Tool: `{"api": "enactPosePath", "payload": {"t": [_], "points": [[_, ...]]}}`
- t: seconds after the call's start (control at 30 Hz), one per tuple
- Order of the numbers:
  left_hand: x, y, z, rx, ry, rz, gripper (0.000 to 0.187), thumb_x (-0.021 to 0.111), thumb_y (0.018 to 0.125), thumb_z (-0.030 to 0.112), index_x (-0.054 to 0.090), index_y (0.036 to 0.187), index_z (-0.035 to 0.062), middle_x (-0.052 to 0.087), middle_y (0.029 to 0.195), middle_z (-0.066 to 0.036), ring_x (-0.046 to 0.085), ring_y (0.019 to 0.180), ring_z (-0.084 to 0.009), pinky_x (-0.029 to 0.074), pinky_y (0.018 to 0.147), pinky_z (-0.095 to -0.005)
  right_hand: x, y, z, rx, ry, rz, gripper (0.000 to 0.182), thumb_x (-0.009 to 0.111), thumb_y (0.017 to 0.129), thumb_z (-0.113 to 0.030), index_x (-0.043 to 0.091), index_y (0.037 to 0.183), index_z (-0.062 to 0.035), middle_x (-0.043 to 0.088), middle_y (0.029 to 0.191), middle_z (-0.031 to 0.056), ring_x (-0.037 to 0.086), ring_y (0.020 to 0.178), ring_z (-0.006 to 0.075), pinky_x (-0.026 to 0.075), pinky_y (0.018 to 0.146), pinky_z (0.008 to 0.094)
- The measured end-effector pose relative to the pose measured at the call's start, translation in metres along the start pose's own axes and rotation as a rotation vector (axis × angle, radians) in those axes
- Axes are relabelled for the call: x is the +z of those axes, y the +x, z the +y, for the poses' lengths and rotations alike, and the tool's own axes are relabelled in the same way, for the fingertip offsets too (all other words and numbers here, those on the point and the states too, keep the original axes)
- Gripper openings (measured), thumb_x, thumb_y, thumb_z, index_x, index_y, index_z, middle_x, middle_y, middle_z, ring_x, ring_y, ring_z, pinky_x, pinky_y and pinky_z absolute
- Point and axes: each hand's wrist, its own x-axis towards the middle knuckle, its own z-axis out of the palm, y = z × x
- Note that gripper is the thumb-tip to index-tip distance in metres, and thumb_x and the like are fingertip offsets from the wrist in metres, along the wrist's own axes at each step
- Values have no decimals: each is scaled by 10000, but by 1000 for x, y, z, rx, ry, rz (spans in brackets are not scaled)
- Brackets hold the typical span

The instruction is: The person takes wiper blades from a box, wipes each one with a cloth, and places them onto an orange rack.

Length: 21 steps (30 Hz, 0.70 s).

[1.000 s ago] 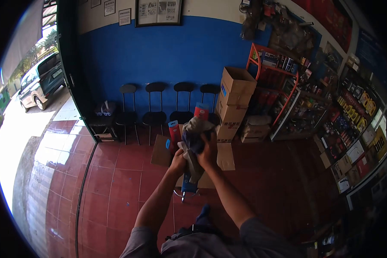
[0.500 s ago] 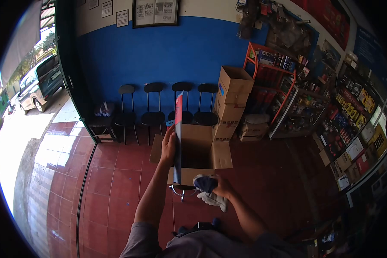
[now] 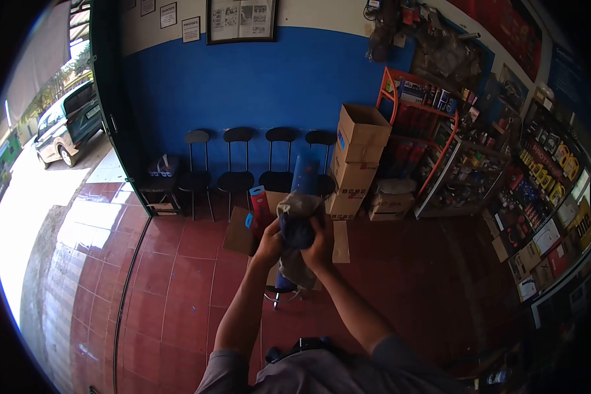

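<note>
Both hands are together in front of me around a dark and light-grey cloth bundle (image 3: 298, 231). My left hand (image 3: 270, 244) grips its left side, and my right hand (image 3: 317, 246) holds the right side with bent fingers. Pale cloth hangs down between the wrists. Behind the bundle stands a blurred blue flat object (image 3: 305, 174), its lower part hidden. A red packet with a blue top (image 3: 260, 205) is upright to the left. Beneath the hands is an open cardboard box (image 3: 240, 231), largely covered by the hands and cloth.
Black chairs (image 3: 236, 180) line the blue wall. Stacked cartons (image 3: 356, 161) stand right of them, beside an orange rack (image 3: 417, 105) and a glass display case (image 3: 463, 174). Shelves with bottles (image 3: 538, 171) are at the far right. A stool base (image 3: 277, 301) shows below the box.
My left hand has let go of the flat red-and-blue object and now grips the cloth. My right hand has moved up and left with the cloth. The red packet now shows upright.
</note>
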Motion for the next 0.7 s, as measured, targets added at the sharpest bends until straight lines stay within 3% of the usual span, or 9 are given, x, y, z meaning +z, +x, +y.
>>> {"api": "enactPosePath", "payload": {"t": [0.13,0.27,0.33,0.4,0.47,0.53,0.6,0.63,0.7], "points": [[16,-28,10,7,229,39,467,570,1070,151,495,1518,42,650,1333,-45,585,1187,-99,479,1009,-277,19,74,28,-49,-227,186,538,762,795,-143,601,1290,-4,535,1300,263,521,1241,485,435,1058,531],[14,-31,15,56,276,87,470,554,1084,183,481,1527,43,646,1345,-42,590,1191,-110,472,1019,-280,28,97,27,50,-209,282,541,775,800,-139,594,1288,10,545,1306,265,536,1231,485,442,1053,525],[3,-17,20,112,182,121,470,555,1084,187,483,1527,50,651,1342,-44,604,1180,-112,487,999,-279,33,78,19,113,3,163,544,771,800,-116,586,1292,24,553,1313,272,543,1239,475,443,1063,514],[-17,-1,29,157,91,153,469,556,1084,190,484,1527,57,655,1339,-46,618,1168,-115,502,979,-278,33,41,-5,37,271,11,540,756,790,-98,603,1296,16,579,1289,274,561,1226,482,452,1063,505],[-39,17,49,125,-193,239,457,558,1083,195,497,1513,55,680,1294,-43,650,1114,-106,535,915,-271,26,-7,-17,-22,201,-271,529,764,764,-114,640,1270,-21,561,1316,268,577,1223,468,484,1042,500],[-30,18,81,193,-170,272,451,562,1081,195,505,1504,47,689,1263,-38,656,1076,-93,543,890,-267,23,-31,-21,-101,155,-395,511,753,762,-113,656,1260,-52,543,1331,267,591,1209,456,508,1015,497],[-34,20,96,255,-143,304,446,565,1080,195,512,1494,38,699,1231,-33,661,1038,-80,552,864,-262,26,-45,-8,-374,60,-842,494,740,768,-93,671,1258,-86,540,1335,248,575,1245,430,509,1018,492],[-41,21,98,315,12,324,442,565,1080,192,515,1487,27,702,1209,-38,657,1028,-78,549,861,-262,29,-52,2,-375,64,-844,494,740,768,-93,671,1258,-86,540,1335,248,575,1245,430,509,1018,492],[-67,20,92,368,204,326,437,573,1076,186,522,1472,7,700,1167,-55,641,1009,-79,535,856,-255,39,-71,30,-150,-85,-857,465,782,763,-156,682,1215,-112,546,1318,243,586,1206,443,527,992,483]]}}
